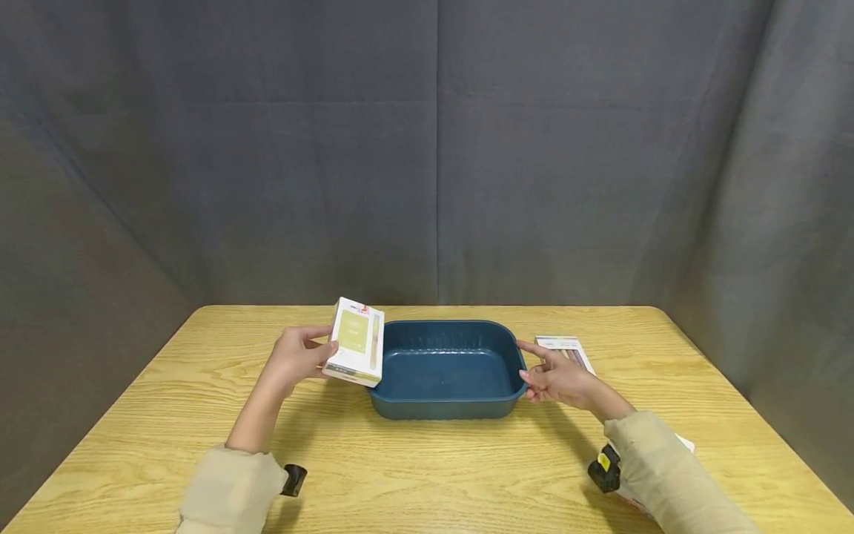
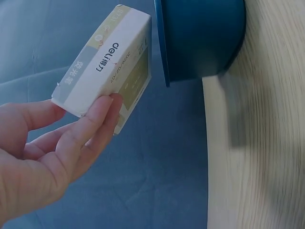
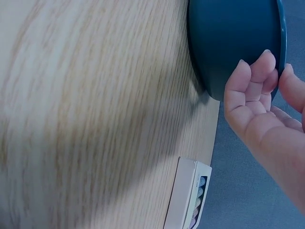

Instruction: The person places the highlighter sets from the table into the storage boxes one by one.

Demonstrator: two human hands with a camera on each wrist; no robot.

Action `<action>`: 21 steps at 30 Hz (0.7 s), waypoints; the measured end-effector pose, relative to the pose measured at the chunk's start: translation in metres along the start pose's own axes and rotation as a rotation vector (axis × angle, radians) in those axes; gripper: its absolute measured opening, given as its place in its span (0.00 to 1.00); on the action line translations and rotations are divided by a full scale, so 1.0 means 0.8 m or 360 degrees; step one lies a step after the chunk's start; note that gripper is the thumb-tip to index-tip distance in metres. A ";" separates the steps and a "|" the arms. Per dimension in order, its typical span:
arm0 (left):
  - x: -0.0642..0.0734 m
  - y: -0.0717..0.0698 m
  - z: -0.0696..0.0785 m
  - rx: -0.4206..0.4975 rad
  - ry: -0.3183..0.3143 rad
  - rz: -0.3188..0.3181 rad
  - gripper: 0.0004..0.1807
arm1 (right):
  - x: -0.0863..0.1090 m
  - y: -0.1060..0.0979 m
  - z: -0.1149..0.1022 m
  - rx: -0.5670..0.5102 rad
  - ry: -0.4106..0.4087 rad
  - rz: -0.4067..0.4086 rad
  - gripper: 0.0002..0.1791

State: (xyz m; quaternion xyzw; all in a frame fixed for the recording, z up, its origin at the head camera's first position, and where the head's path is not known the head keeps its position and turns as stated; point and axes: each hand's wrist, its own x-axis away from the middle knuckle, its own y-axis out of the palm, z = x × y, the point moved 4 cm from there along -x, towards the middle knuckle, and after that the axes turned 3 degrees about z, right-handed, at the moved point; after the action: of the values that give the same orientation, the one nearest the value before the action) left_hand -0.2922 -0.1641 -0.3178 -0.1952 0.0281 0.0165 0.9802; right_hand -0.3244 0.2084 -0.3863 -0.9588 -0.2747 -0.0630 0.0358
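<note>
Your left hand (image 1: 293,360) pinches 1 box (image 1: 355,343), your right hand (image 1: 557,380) 1 tub (image 1: 447,409) by its rim; 1 windowed box (image 3: 188,194) lies nearby, 1 white item (image 1: 686,443) past your right sleeve (image 1: 667,467).

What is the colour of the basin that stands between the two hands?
The basin is plain dark blue, leaning to teal; the head view shows it best.

Left of the bin (image 1: 448,374), the left hand (image 1: 296,356) is raised, thumb (image 1: 327,351) and fingers (image 1: 313,331) pinching. The right hand (image 1: 562,377) grips the bin's right end, forefinger (image 1: 537,348) farther back than its thumb. Left forearm (image 1: 250,434) and right forearm (image 1: 657,452) slant in from the bin's near side.
</note>
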 end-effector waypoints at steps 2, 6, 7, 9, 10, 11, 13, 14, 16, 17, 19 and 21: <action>-0.003 0.006 0.002 0.0000 -0.0017 0.0002 0.22 | 0.000 0.000 0.000 0.0002 0.0007 0.0005 0.35; -0.007 0.017 0.006 -0.0026 -0.0034 0.0005 0.22 | 0.000 -0.001 -0.002 0.0006 0.0007 -0.0001 0.35; -0.008 0.020 0.006 -0.0029 -0.0037 0.0007 0.22 | 0.001 -0.001 -0.002 0.0006 0.0007 -0.0003 0.35; -0.010 0.026 0.008 -0.0050 -0.0045 0.0007 0.22 | 0.001 -0.001 -0.002 0.0005 0.0004 -0.0008 0.35; -0.010 0.029 0.008 -0.0061 -0.0051 0.0004 0.22 | 0.002 -0.001 -0.001 0.0003 0.0004 -0.0011 0.35; -0.011 0.032 0.009 -0.0069 -0.0057 0.0003 0.22 | 0.002 -0.001 -0.001 0.0001 0.0002 -0.0015 0.35; -0.013 0.038 0.010 -0.0085 -0.0063 0.0000 0.21 | 0.003 -0.002 -0.001 -0.0001 0.0000 -0.0018 0.35; -0.013 0.041 0.011 -0.0093 -0.0066 -0.0002 0.21 | 0.004 -0.002 -0.001 -0.0001 -0.0004 -0.0018 0.36; -0.015 0.047 0.012 -0.0092 -0.0064 -0.0010 0.21 | 0.004 -0.003 -0.001 -0.0003 -0.0004 -0.0012 0.36; -0.015 0.049 0.013 -0.0095 -0.0067 -0.0008 0.21 | 0.004 -0.003 -0.001 -0.0004 -0.0006 -0.0010 0.36; -0.016 0.053 0.013 -0.0106 -0.0072 -0.0005 0.21 | 0.004 -0.003 0.000 -0.0004 -0.0002 -0.0005 0.36; -0.017 0.057 0.012 -0.0135 -0.0069 -0.0011 0.21 | 0.004 -0.003 0.002 -0.0004 0.0002 0.0001 0.36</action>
State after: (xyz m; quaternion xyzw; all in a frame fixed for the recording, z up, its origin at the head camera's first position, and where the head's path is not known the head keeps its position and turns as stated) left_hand -0.3072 -0.1185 -0.3252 -0.2363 0.0053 0.0186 0.9715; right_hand -0.3229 0.2123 -0.3872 -0.9589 -0.2742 -0.0641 0.0349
